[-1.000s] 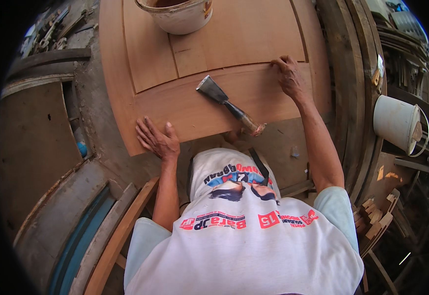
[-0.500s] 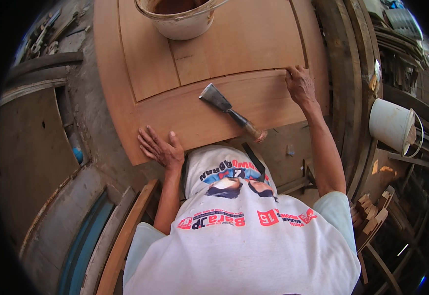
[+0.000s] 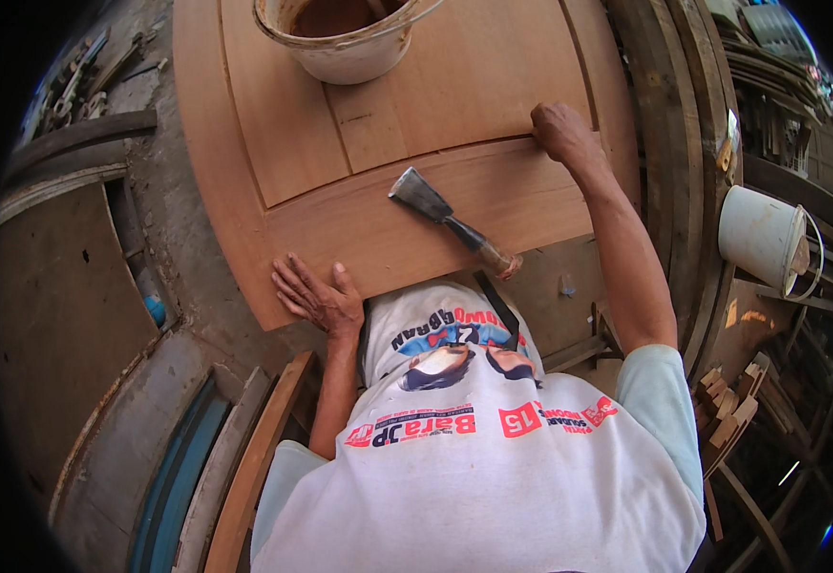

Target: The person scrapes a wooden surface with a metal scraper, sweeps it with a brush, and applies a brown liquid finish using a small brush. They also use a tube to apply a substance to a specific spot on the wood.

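A brown wooden door panel (image 3: 493,86) with raised fields and grooves lies flat in front of me. My left hand (image 3: 316,298) rests flat with fingers spread on its near left corner. My right hand (image 3: 561,132) reaches out to the right and presses curled fingers onto the groove between two fields; I see nothing in it. A wide-bladed scraper (image 3: 445,220) with a dark handle lies loose on the panel between my hands. A white bucket (image 3: 345,48) with brown contents stands on the panel's far part.
A second white bucket (image 3: 758,237) stands at the right among stacked timber. Small wood offcuts (image 3: 727,401) lie at the lower right. Long wooden slats (image 3: 254,458) lean at the lower left, and a dark board (image 3: 63,306) lies on the left.
My head has come closer to the panel. My right hand's fingers have curled in at the groove. My left hand and the scraper stay in place.
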Available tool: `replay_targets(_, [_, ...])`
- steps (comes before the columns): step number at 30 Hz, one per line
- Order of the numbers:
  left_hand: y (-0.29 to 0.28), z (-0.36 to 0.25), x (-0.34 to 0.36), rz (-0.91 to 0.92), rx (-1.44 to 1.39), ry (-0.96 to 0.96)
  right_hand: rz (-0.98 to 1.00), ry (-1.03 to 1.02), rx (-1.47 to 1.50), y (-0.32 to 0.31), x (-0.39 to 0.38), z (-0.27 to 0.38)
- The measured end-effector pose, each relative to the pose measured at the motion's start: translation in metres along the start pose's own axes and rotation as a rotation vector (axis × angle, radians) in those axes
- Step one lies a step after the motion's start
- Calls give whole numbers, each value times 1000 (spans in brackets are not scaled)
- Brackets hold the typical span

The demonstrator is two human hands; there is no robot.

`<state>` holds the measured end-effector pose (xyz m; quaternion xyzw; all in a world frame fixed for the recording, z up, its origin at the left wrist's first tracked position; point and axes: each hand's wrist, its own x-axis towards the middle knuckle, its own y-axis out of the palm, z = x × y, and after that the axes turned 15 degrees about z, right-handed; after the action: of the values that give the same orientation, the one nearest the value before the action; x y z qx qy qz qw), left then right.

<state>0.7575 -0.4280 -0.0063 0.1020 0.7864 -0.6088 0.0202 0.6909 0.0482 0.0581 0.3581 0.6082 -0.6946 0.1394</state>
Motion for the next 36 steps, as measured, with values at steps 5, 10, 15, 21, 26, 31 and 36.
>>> replay_targets(5, [0, 0, 0, 38, -6, -31, 108, -95, 35, -17, -8, -6])
replay_targets(10, [-5, 1, 1, 81, -34, 2, -157, -91, 114, 12, -25, 18])
replay_targets(15, [-7, 5, -5, 110, -65, -20, -150, -235, 492, 58, -105, 101])
replay_targets(21, [-4, 1, 0, 109, -48, 3, -102, -191, 418, 127, -161, 135])
replay_targets(26, [1, 15, 4, 103, -2, -23, -121, -231, 536, 134, -167, 122])
replay_targets(31, [0, 70, 59, 9, -1, -221, -235, -240, 724, 163, -212, 76])
replay_targets(36, [11, 29, 54, 6, 53, -56, -431, -76, 867, 222, -264, 22])
